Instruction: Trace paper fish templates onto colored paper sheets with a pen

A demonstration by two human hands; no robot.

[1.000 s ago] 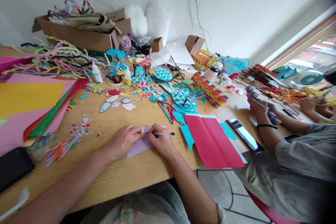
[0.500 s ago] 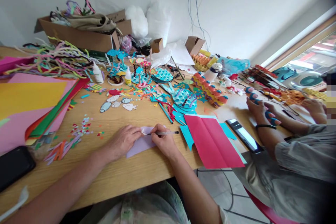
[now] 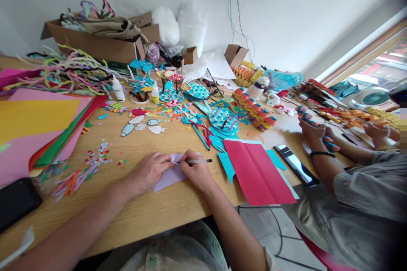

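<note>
A lilac sheet of paper (image 3: 168,179) lies on the wooden table under both hands. My right hand (image 3: 197,170) is closed round a clear pen (image 3: 202,161), whose tip points left at a small white piece (image 3: 174,159) on the sheet. My left hand (image 3: 155,170) rests at the sheet's left edge, fingertips together at the white piece; whether they pinch it is too small to tell. Beyond the hands lie several paper fish (image 3: 139,126). To the right a red folded sheet (image 3: 259,171) covers part of some turquoise paper (image 3: 226,167).
Coloured sheets (image 3: 38,120) and a black phone (image 3: 19,203) lie at the left, near paper scraps (image 3: 98,156). Glue bottles (image 3: 118,89) stand farther back. A second phone (image 3: 295,164) lies right, beside another person's hands (image 3: 313,131) holding a coloured craft piece.
The pen in my right hand has shifted slightly left and its back end points a little differently. My left hand has barely moved. The other person's hands have moved slightly.
</note>
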